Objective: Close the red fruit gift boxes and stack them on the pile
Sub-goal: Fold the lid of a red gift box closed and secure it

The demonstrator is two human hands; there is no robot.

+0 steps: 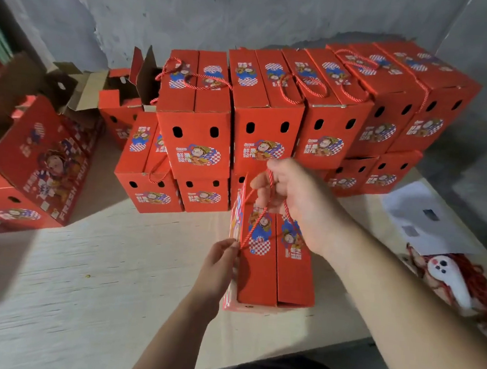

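Head view shows your right hand (291, 194) gripping the red rope handle (269, 183) above the gift box (270, 263), which stands on the cardboard sheet (112, 261) directly under that hand, just short of the pile (273, 104) beyond your knuckles; your left hand (221, 259) pinches the rope's lower end at the box's left edge; the box looks like light, stiff cardboard that dents at corners; lift by the rope, steady the side; both forearms reach forward, right wrist raised.

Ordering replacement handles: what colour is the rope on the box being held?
Red twisted rope handle, gripped by the right hand; head view.
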